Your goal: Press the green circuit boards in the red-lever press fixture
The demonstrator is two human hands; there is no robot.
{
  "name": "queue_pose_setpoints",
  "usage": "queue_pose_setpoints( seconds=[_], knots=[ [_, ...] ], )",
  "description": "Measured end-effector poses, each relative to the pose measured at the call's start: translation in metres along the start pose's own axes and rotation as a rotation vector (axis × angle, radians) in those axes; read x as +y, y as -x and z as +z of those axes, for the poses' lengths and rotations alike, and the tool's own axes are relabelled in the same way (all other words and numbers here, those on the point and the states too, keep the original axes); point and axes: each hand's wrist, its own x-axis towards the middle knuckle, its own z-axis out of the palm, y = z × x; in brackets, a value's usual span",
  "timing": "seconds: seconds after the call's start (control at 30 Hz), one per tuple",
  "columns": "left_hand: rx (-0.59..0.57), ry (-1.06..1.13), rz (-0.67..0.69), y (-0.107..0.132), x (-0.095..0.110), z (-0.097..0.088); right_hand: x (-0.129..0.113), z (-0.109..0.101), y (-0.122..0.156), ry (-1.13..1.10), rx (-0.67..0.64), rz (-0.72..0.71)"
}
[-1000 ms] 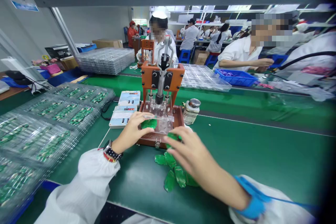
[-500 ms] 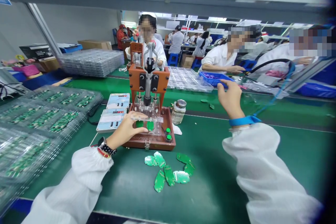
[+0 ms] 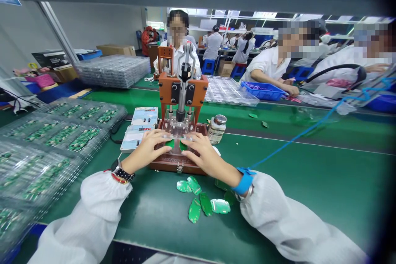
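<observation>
A toggle-clamp test fixture (image 3: 183, 88) with an orange upper frame and a brown base stands in front of me. Two green circuit boards lie in it under a clear plate. At the left one (image 3: 170, 143), my left hand (image 3: 148, 150) has its thumb and fingers closed about the edge. My right hand (image 3: 204, 152) grips the right board (image 3: 183, 146) the same way, fingertips partly under the clear plate. Several loose green circuit boards (image 3: 206, 203) lie on the green mat nearer to me, some partly hidden by my right wrist.
Two small counter boxes (image 3: 144, 116) with red digits sit left of the fixture, and a jar (image 3: 217, 128) on its right. Stacked clear trays (image 3: 86, 132) of boards fill the left side. A blue cord (image 3: 297, 134) runs from my right wristband. Co-workers sit across the bench.
My right hand has come from the raised position at right down to the fixture and onto the right board. My left hand stays at the left board. The view has shifted slightly.
</observation>
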Motion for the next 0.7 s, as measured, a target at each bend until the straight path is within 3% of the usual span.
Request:
queue_pose_setpoints(
  seconds=[0.27, 0.5, 0.7],
  knots=[
    [-0.037, 0.072, -0.075, 0.003, 0.005, -0.006, 0.014, 0.005, -0.01, -0.034, 0.012, 0.101],
    [-0.027, 0.122, -0.073, 0.001, 0.005, -0.006, 0.002, 0.003, -0.002, -0.061, -0.019, 0.142],
    [-0.014, 0.183, -0.067, 0.003, 0.003, -0.005, 0.001, 0.006, 0.001, -0.113, 0.048, 0.186]
  ],
)
